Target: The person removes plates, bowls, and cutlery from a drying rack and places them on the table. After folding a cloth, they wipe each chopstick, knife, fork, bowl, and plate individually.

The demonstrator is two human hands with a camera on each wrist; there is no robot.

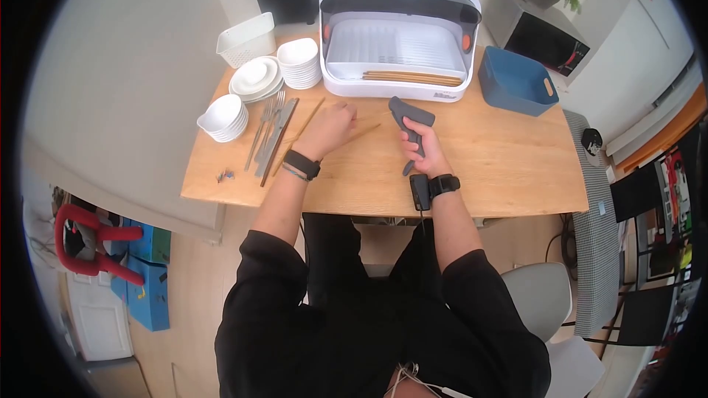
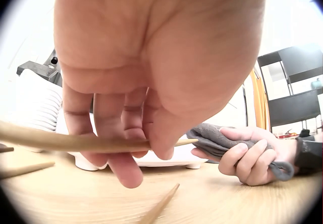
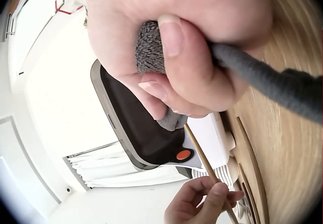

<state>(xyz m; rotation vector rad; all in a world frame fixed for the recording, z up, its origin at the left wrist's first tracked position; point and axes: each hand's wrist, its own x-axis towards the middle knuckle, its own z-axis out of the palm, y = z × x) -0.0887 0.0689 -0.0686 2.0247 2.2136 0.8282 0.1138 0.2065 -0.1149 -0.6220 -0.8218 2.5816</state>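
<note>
Between thumb and fingertips my left hand (image 1: 330, 131) pinches a light wooden chopstick (image 2: 75, 140), its thin tip pointing toward the cloth. My right hand (image 1: 428, 151) grips a folded grey cloth (image 1: 414, 115), and a loop of it hangs below the fingers. In the left wrist view the chopstick's tip overlaps the cloth's near end. Another chopstick (image 1: 365, 133) lies on the table just right of my left hand, and one more (image 1: 308, 119) lies to its left. Several chopsticks (image 1: 413, 77) rest along the front of the white dish box (image 1: 398, 90), whose dark lid is raised.
Left of my left hand lie forks (image 1: 259, 133), knives (image 1: 274, 140) and a dark brown stick (image 1: 283, 136). Behind them stand stacked white bowls (image 1: 299, 66), plates (image 1: 247, 88) and a white basket (image 1: 247, 38). A blue bin (image 1: 516, 85) is at the right, near a microwave (image 1: 542, 33).
</note>
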